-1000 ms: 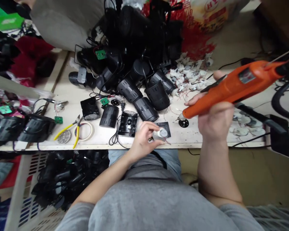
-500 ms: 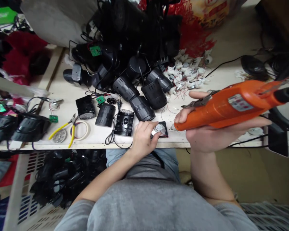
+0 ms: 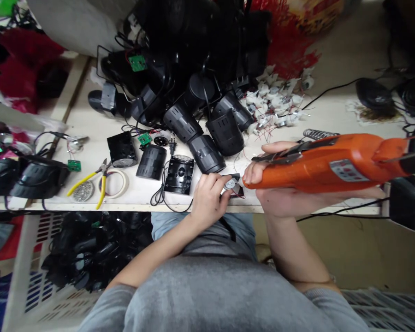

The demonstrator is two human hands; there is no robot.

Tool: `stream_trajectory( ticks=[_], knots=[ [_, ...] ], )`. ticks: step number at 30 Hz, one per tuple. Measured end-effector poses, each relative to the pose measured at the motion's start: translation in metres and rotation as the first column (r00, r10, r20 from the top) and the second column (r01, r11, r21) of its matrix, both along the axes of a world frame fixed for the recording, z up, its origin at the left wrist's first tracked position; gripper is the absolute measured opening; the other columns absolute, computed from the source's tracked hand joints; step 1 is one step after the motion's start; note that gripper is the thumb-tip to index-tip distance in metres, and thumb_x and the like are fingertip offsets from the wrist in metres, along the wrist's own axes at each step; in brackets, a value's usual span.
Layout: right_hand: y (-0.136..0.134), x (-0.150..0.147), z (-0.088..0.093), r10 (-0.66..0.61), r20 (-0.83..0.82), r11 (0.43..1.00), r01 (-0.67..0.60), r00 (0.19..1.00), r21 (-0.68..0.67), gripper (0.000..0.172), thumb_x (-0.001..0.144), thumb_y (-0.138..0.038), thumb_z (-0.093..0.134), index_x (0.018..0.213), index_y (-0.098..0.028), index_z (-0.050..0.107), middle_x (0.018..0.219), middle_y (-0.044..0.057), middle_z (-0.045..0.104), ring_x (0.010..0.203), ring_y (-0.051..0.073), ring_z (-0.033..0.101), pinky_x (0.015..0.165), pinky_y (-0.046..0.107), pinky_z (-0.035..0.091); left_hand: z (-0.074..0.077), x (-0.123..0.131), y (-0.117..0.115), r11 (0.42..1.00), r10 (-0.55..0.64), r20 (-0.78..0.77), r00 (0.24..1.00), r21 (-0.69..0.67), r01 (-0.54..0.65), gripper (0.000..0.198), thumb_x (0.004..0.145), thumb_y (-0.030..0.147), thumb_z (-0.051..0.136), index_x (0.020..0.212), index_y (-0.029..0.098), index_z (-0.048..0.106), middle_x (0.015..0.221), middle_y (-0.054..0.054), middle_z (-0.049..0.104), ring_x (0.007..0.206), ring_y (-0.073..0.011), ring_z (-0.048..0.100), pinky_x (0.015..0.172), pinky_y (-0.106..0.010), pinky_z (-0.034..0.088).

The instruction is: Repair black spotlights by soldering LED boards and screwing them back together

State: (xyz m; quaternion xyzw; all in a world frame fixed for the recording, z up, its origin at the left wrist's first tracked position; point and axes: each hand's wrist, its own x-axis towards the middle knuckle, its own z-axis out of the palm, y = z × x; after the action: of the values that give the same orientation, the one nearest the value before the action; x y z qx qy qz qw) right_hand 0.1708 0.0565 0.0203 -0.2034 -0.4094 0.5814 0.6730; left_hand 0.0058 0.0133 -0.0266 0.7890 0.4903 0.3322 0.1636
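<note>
Holding stuff in both hands here, and I'll place everything off the opened black casing [image 3: 179,176] at the front of the workbench [image 3: 140,199]. Just right of that casing, the left hand [image 3: 208,198] has thumb and fingers pinched around a small grey-white motor-looking part [image 3: 230,183]. So that part sits a bit right of the casing, over a dark flat plate [image 3: 241,190] that's mostly covered. Farther right, the right hand [image 3: 280,201] is wrapped around a big orange power driver [image 3: 314,163], its nose pointing left at the little part. Can't tell if the bit actually touches it; too small to make out.

Just left of the casing there's a slotted black shell [image 3: 151,161] standing up, and well left of it some yellow-handled pliers [image 3: 102,186] next to a tape roll [image 3: 125,183]. Beyond the casing and slightly right, more black cylindrical housings [image 3: 207,154] are heaped together. Way past it to the right is a messy pile of white parts [image 3: 273,99] with thin red wires poking out.
</note>
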Motion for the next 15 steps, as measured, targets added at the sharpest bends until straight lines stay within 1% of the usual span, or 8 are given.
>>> stream_trajectory(
  ticks=[2, 4, 7, 8, 10, 11, 13, 15],
  knots=[
    [-0.001, 0.0, 0.001, 0.006, 0.013, 1.0, -0.006, 1.0, -0.007, 0.084, 0.066, -0.096, 0.055, 0.109, -0.026, 0.072, 0.102, 0.012, 0.072, 0.053, 0.024, 0.061, 0.052, 0.046, 0.051, 0.001, 0.0, 0.0, 1.0, 0.0, -0.004, 1.0, -0.008, 0.0, 0.026, 0.099, 0.027, 0.058, 0.122, 0.016, 0.064, 0.104, -0.009, 0.064, 0.096, -0.0234, 0.056, 0.085, -0.037, 0.047],
    [-0.003, -0.001, 0.002, -0.009, 0.017, 1.0, 0.009, 1.0, 0.008, 0.083, 0.068, -0.096, 0.054, 0.11, -0.027, 0.071, 0.099, 0.01, 0.072, 0.055, 0.024, 0.061, 0.053, 0.046, 0.052, 0.001, 0.0, 0.0, 1.0, -0.002, -0.006, 1.0, -0.021, 0.001, 0.027, 0.099, 0.027, 0.058, 0.122, 0.015, 0.064, 0.105, -0.009, 0.064, 0.096, -0.0236, 0.056, 0.085, -0.037, 0.047],
    [-0.004, -0.005, 0.006, -0.043, 0.063, 0.999, 0.042, 0.997, 0.028, 0.084, 0.069, -0.097, 0.049, 0.108, -0.026, 0.073, 0.086, 0.008, 0.071, 0.053, 0.023, 0.06, 0.049, 0.042, 0.05, 0.002, -0.001, 0.0, 0.999, -0.009, -0.002, 1.0, -0.046, 0.009, 0.027, 0.099, 0.027, 0.058, 0.123, 0.016, 0.064, 0.105, -0.009, 0.064, 0.096, -0.0236, 0.055, 0.084, -0.037, 0.047],
    [-0.005, -0.006, 0.009, -0.057, 0.086, 0.998, 0.055, 0.995, 0.025, 0.085, 0.07, -0.097, 0.047, 0.107, -0.026, 0.074, 0.085, 0.008, 0.071, 0.053, 0.023, 0.06, 0.047, 0.041, 0.049, 0.002, -0.001, 0.0, 0.999, -0.01, -0.001, 1.0, -0.053, 0.01, 0.027, 0.099, 0.027, 0.057, 0.123, 0.016, 0.064, 0.105, -0.009, 0.063, 0.096, -0.0237, 0.055, 0.084, -0.038, 0.048],
    [-0.006, -0.008, 0.014, -0.102, 0.101, 0.995, 0.101, 0.99, 0.02, 0.08, 0.075, -0.095, 0.045, 0.106, -0.028, 0.075, 0.086, 0.008, 0.072, 0.054, 0.023, 0.061, 0.045, 0.039, 0.048, 0.002, -0.001, 0.0, 0.998, -0.012, 0.002, 1.0, -0.058, 0.012, 0.027, 0.099, 0.027, 0.056, 0.123, 0.016, 0.064, 0.105, -0.009, 0.063, 0.096, -0.0239, 0.055, 0.084, -0.038, 0.048],
    [-0.007, -0.009, 0.017, -0.105, 0.108, 0.994, 0.104, 0.989, 0.017, 0.077, 0.077, -0.093, 0.044, 0.107, -0.029, 0.075, 0.084, 0.007, 0.072, 0.054, 0.023, 0.061, 0.045, 0.039, 0.048, 0.001, -0.001, 0.0, 0.998, -0.012, 0.005, 1.0, -0.059, 0.012, 0.027, 0.1, 0.028, 0.056, 0.122, 0.016, 0.065, 0.105, -0.009, 0.063, 0.096, -0.0239, 0.055, 0.084, -0.038, 0.048],
    [-0.008, -0.009, 0.021, -0.066, 0.155, 0.998, 0.065, 0.986, 0.012, 0.075, 0.081, -0.089, 0.042, 0.112, -0.03, 0.076, 0.076, 0.006, 0.07, 0.055, 0.025, 0.061, 0.045, 0.04, 0.048, 0.001, -0.001, 0.0, 0.998, -0.011, 0.015, 1.0, -0.061, 0.012, 0.027, 0.1, 0.028, 0.057, 0.122, 0.016, 0.065, 0.105, -0.009, 0.064, 0.095, -0.0238, 0.055, 0.084, -0.038, 0.048],
    [-0.009, -0.007, 0.023, -0.023, 0.217, 1.0, 0.022, 0.976, 0.007, 0.077, 0.079, -0.089, 0.044, 0.115, -0.028, 0.076, 0.07, 0.006, 0.068, 0.054, 0.025, 0.06, 0.045, 0.04, 0.048, 0.0, -0.001, 0.0, 0.997, -0.01, 0.029, 1.0, -0.071, 0.012, 0.027, 0.1, 0.029, 0.057, 0.123, 0.017, 0.064, 0.105, -0.009, 0.064, 0.095, -0.0237, 0.056, 0.084, -0.038, 0.048]
  ],
)
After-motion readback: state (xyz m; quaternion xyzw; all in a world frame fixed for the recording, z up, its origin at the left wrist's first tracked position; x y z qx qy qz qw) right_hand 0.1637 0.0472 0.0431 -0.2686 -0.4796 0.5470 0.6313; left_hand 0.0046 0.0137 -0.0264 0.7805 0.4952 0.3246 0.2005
